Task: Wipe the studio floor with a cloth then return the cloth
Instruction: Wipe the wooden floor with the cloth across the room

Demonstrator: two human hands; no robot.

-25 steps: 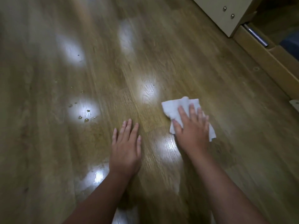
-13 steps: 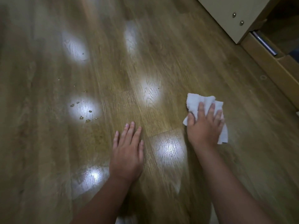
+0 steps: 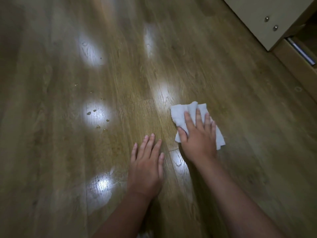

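Note:
A white cloth (image 3: 181, 114) lies crumpled on the wooden plank floor (image 3: 240, 117), right of centre. My right hand (image 3: 199, 140) presses flat on the cloth with straight, spread fingers and covers most of it. My left hand (image 3: 147, 162) rests flat on the bare floor just left of the cloth, fingers straight, holding nothing. Several water drops (image 3: 97, 115) sit on the floor to the left, in and around a bright light reflection.
A pale cabinet (image 3: 257, 16) with two metal knobs stands at the top right. Beside it runs a wooden frame (image 3: 291, 60) with a metal rail along the right edge. Bright reflections dot the glossy floor.
My right hand slid the cloth to the right, then back left toward my left hand. The left hand stayed planted on the floor.

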